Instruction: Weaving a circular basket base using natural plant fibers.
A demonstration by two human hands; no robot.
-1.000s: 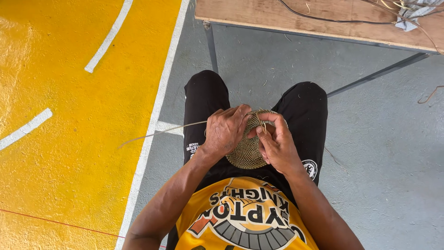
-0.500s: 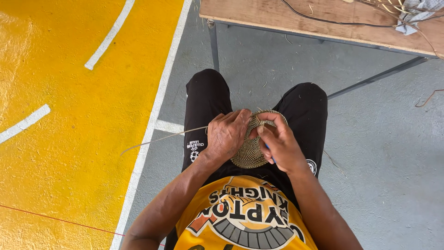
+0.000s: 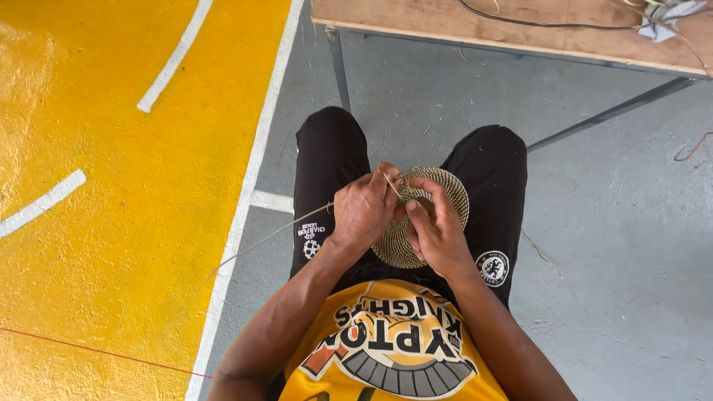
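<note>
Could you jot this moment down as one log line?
left hand: grips strand | right hand: holds woven disc | disc over lap | seated by table

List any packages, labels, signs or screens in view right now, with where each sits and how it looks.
No packages, signs or screens.
Shirt print: on the yellow shirt at bottom centre, curved black lettering above a grey and orange emblem.
Round badge: right leg of the black shorts, white and black.
Small logo: left leg of the shorts, white, beside the left hand.
</note>
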